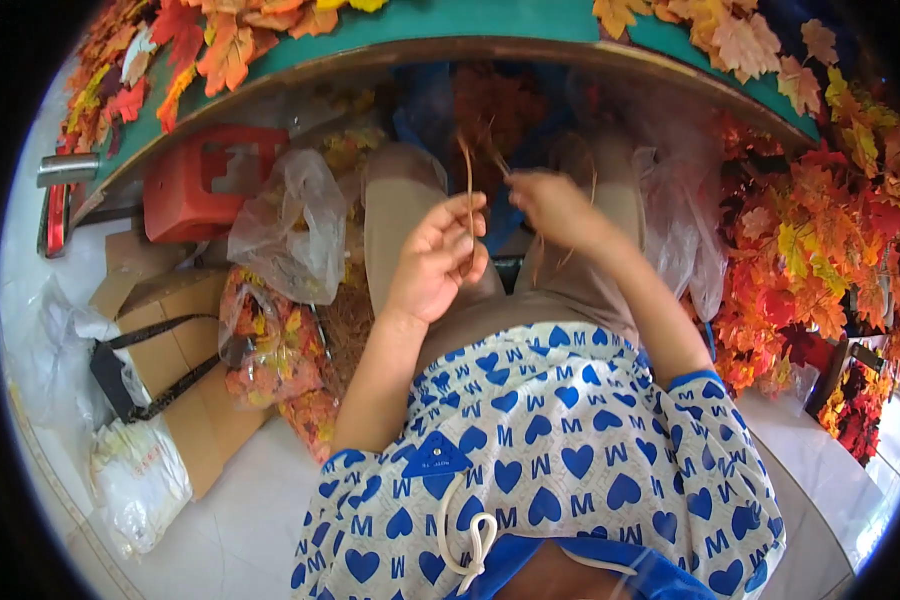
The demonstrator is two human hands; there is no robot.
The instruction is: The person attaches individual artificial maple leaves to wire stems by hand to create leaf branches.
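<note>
Over my lap, my left hand (pixel 434 262) has its fingers curled round a thin brown vine-like strand (pixel 469 168) that sticks up past the fingertips. Just to its right, my right hand (pixel 560 210) is closed, its fingertips pinching thin brown strand ends (pixel 500 160); motion blurs them a little. A loose loop of the same strand (pixel 595 172) hangs beside the right wrist. Beyond both hands, under the table edge, lies a blue bag (pixel 410 110) with orange-red leaves (pixel 495 100) in it, dim and partly hidden.
A green-topped table (pixel 370 32) curves across the far side, heaped with artificial maple leaves (pixel 232 55). More leaves (pixel 800 250) pile up at the right. On the left are a red plastic stool (pixel 185 200), clear bags of leaves (pixel 270 350) and a cardboard box (pixel 195 430).
</note>
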